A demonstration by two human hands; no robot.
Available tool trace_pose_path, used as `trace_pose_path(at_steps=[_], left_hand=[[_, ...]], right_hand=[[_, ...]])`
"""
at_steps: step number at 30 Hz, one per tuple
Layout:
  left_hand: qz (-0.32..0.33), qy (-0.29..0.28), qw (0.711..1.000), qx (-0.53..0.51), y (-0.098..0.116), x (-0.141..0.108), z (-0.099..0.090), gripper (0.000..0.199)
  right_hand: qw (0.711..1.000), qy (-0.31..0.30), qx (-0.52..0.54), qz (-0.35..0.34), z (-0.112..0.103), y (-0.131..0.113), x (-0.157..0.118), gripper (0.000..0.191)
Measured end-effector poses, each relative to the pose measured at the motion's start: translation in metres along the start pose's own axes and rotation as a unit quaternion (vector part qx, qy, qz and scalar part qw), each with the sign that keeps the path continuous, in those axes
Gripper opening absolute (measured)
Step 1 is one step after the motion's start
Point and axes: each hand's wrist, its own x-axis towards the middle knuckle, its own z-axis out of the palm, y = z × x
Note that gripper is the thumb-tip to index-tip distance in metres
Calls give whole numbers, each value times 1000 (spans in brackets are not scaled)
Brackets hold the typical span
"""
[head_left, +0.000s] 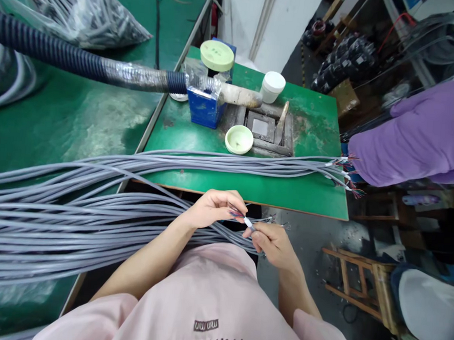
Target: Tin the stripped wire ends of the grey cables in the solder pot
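Note:
My left hand (217, 206) is closed around the thin coloured wires (236, 212) that fan out of a grey cable's end. Just behind those wires, a white sleeve or wrap (248, 222) circles the cable. My right hand (271, 240) pinches the same cable's grey jacket (252, 228) beside the white part. Under my forearms runs a thick bundle of grey cables (131, 220), coming from the left. More grey cables (227, 163) lie across the green table just beyond my hands, their stripped, coloured ends (351, 180) at its right edge.
On the green table (306, 195) stand a solder pot (261, 127) with a scraper (281, 123), a shallow round dish (239, 139), a white lidded tub (272, 85) and a hose (140, 76) on a blue block (203, 108). A person in a purple sleeve (417, 133) is at the right, near a wooden stool (358, 280).

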Motion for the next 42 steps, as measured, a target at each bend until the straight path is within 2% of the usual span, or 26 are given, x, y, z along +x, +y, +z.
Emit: trace_pose_path(at_steps=[8, 14, 18, 23, 26, 29, 31, 33, 35, 38, 42], left_hand=[[-7, 7, 1000, -9, 1, 1, 2, 13], [-54, 35, 996, -69, -2, 2, 8, 15], [-73, 67, 989, -113, -2, 6, 17, 19], [-86, 112, 987, -81, -12, 10, 24, 11], [-116, 144, 978, -98, -15, 11, 31, 12], [-143, 155, 968, -138, -14, 14, 40, 13], [-131, 161, 966, -156, -14, 15, 46, 14], [-105, 176, 965, -163, -15, 16, 51, 14], [-69, 197, 967, -143, -20, 17, 54, 12], [-12, 230, 970, -74, -25, 18, 55, 12], [35, 264, 964, 8, -21, 20, 55, 18]], right_hand=[[1000, -18, -16, -5, -1, 0, 1, 34], [999, -17, -38, -4, -4, -4, 2, 34], [999, 37, -15, 12, -4, -3, -1, 20], [991, 127, -29, 6, 6, -7, 4, 36], [979, 167, -106, -42, 13, -9, 13, 39], [957, 187, -164, -150, 14, -5, 20, 26], [942, 205, -162, -211, 13, -1, 22, 26], [931, 237, -141, -238, 12, 4, 23, 29], [925, 276, -126, -228, 11, 6, 24, 29], [917, 328, -138, -177, 9, 5, 26, 24], [918, 336, -158, -138, 4, -2, 31, 14]])
